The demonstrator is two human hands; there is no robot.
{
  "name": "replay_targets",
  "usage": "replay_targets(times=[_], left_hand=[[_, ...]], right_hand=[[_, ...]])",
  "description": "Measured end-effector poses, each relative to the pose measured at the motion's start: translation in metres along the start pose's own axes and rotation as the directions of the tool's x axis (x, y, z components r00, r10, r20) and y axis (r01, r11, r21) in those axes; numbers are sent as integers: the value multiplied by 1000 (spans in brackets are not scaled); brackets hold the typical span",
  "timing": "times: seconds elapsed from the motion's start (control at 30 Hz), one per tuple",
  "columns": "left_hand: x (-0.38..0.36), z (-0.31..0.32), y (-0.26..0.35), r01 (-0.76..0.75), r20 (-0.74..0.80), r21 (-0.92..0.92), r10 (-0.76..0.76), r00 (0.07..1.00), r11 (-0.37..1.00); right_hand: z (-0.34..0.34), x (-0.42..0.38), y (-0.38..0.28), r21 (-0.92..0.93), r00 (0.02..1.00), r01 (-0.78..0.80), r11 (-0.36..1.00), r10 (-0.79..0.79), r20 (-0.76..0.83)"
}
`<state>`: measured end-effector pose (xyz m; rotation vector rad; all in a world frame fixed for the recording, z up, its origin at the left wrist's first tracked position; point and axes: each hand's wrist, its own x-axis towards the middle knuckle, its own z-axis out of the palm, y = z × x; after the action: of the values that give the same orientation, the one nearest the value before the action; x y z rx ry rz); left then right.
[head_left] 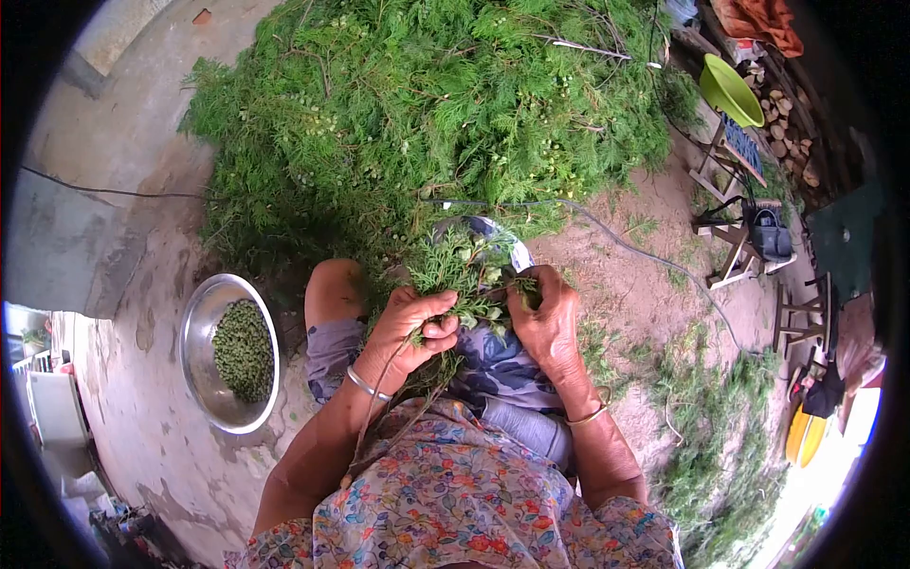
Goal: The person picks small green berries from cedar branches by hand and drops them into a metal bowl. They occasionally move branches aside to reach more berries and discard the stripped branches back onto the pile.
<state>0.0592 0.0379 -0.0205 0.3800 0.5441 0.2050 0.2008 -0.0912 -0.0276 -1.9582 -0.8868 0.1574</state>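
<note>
Over the lap, my left hand (409, 332) is closed round the stems of a leafy green sprig (460, 266) that carries pale green cones. Its long brown stems trail down past the wrist. At the sprig's right side, my right hand (547, 308) has thumb and fingers pinched together, and what lies between them is too small to tell. Behind the sprig, partly hidden, is a blue and white bowl (519, 254). On the ground to the left, a metal basin (193, 351) holds a heap of small green cones (244, 351).
A large pile of green branches (379, 114) covers the ground ahead. A dark cable (645, 248) crosses the floor. At the right are wooden stools (735, 256), a lime green basin (728, 93) and stacked firewood (782, 128). Cut foliage (701, 427) lies at lower right.
</note>
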Motion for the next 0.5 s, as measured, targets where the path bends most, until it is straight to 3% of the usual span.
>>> replay_targets(times=[0.03,0.07,0.13,0.17,0.23,0.27,0.3,0.33,0.37,0.4,0.43,0.5], left_hand=[[0,1,0,-3,-8,24,3,1000,1000],[1,1,-1,-3,-7,24,3,1000,1000],[2,0,-3,5,22,7,-5,1000,1000],[2,2,-3,3,21,5,-3,1000,1000],[1,5,-3,-5,-14,5,5,1000,1000],[1,6,-3,-6,-13,4,6,1000,1000],[1,6,-4,-1,-10,6,1,1000,1000],[0,6,-5,5,-7,8,-5,1000,1000],[-1,5,-5,6,-6,7,-6,1000,1000],[-2,3,-4,4,-16,-12,-4,1000,1000],[-1,2,-3,-1,-26,-31,0,1000,1000],[1,-2,-3,-1,-28,-17,1,1000,1000]], right_hand=[[1,1,5,-1,1000,0,1000,0,0],[1,1,9,184,986,-162,970,154,59],[-6,2,11,461,899,-437,772,374,226],[-9,2,11,460,900,-437,773,372,228],[-13,2,11,522,770,-636,568,509,384],[4,-4,25,449,948,-319,834,286,141],[5,-3,25,448,948,-319,835,285,143],[5,-1,25,168,993,-113,979,119,-20],[6,2,26,-156,988,77,985,-96,-123],[5,6,45,10,985,-88,996,89,-148],[-4,12,55,403,903,-373,835,426,-47],[-30,15,58,730,757,-536,424,624,193]])
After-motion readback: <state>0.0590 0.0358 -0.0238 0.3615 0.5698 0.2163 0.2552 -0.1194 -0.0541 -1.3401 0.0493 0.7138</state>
